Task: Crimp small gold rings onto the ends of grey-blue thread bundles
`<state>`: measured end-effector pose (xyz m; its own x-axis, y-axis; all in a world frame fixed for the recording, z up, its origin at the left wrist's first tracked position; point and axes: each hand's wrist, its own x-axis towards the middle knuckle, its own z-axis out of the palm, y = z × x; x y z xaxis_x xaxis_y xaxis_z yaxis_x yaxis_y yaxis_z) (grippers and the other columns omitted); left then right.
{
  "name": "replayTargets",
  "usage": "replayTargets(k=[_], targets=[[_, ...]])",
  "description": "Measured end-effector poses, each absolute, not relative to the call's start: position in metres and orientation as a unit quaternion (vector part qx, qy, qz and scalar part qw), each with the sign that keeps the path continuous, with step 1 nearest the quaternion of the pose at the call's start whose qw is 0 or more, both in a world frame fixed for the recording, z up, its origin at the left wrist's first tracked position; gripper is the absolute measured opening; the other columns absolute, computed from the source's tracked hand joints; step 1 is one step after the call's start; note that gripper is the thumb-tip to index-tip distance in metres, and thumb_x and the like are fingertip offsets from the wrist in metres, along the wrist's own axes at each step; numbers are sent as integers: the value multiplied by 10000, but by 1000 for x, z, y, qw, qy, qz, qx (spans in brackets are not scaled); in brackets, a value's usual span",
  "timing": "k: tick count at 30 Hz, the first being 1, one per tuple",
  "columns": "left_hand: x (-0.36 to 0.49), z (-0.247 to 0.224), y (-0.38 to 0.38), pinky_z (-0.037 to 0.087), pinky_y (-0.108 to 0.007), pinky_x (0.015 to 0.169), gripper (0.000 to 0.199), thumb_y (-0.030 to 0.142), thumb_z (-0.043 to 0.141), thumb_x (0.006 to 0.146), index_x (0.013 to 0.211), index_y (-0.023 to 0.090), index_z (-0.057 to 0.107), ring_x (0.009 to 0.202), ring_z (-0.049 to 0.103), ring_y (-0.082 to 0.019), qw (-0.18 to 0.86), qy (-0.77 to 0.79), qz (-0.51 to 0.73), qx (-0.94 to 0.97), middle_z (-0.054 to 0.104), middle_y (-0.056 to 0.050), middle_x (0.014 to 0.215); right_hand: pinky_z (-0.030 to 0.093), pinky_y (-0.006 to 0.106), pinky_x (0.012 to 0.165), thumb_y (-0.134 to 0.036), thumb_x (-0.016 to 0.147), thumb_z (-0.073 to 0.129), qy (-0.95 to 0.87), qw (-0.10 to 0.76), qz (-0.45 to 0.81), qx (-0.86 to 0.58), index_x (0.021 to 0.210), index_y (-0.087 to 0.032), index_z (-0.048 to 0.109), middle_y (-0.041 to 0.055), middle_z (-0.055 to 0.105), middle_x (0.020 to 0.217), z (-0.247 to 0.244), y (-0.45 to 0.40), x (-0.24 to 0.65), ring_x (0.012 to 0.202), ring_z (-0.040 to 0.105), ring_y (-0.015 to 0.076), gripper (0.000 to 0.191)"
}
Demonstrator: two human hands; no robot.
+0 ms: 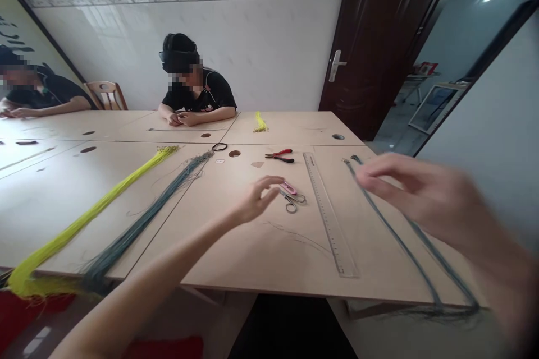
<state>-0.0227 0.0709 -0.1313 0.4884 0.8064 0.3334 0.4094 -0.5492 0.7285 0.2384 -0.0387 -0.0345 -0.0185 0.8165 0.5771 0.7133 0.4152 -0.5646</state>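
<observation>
My left hand is over the middle of the table, its thumb and fingers apart. Just beyond its fingertips lie a small pink tool, perhaps a cutter, and metal scissors. On the right, my right hand is raised and blurred, with thumb and forefinger pinched together. Anything between those fingertips is too fine to make out. Below and beside it, two blue-grey thread bundles run to the table's front edge. A clear ruler lies between my hands.
Yellow threads and blue-grey threads stretch across the left, ends hanging over the edge. Red-and-black pliers, a black ring and a cable hole are farther back. Another person sits opposite; a second sits far left.
</observation>
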Motion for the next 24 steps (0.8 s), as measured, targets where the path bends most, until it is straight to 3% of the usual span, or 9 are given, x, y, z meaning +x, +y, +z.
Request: replayTargets(k=[5, 10, 17, 24], targets=[[33, -116, 56, 522, -304, 808, 382, 406, 326, 951, 1089, 152, 576, 969, 633, -187, 429, 285, 441, 735, 657, -103, 1059, 464, 318, 731, -400, 791, 644, -734, 396, 244, -495, 733, -207, 716, -3, 700, 719, -48, 32, 198, 747, 647, 170, 215], [32, -136, 70, 535, -336, 766, 349, 423, 416, 916, 925, 117, 584, 843, 657, -192, 510, 289, 484, 649, 662, -111, 922, 511, 352, 759, -380, 875, 581, -688, 415, 358, -475, 889, -128, 645, 24, 671, 837, -98, 64, 186, 783, 637, 149, 260], [19, -157, 76, 524, -304, 751, 238, 359, 579, 853, 881, 125, 612, 752, 641, -154, 566, 320, 469, 598, 661, -49, 775, 511, 348, 748, -370, 894, 556, -624, 401, 481, -469, 888, -122, 626, 19, 646, 827, -146, 74, 181, 771, 626, 146, 258], [22, -170, 78, 503, -256, 655, 198, 333, 646, 818, 855, 143, 605, 684, 632, -131, 590, 322, 454, 585, 671, -29, 756, 495, 376, 810, -367, 887, 568, -561, 402, 541, -481, 865, -121, 634, 14, 659, 805, -156, 70, 180, 788, 637, 152, 255]])
